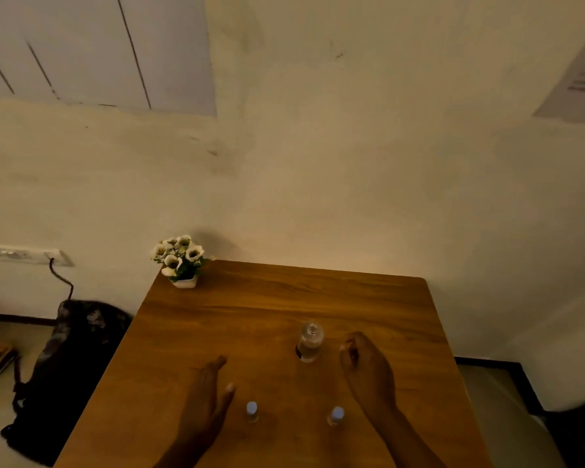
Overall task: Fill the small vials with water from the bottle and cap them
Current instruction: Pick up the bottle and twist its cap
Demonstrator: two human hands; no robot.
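Observation:
A small clear water bottle (309,342) stands upright on the wooden table (250,315), its top showing no cap. Two small vials with white caps stand nearer to me: the left vial (252,412) and the right vial (336,416). My left hand (206,400) hovers just left of the left vial with fingers straight, holding nothing. My right hand (365,369) sits right of the bottle and beyond the right vial, fingers loosely curled, with nothing visible in it.
A white pot of white flowers (180,261) stands on the table's far left corner against the wall. A dark bag (65,366) lies on the floor to the left, under a wall socket (24,255) with a cord.

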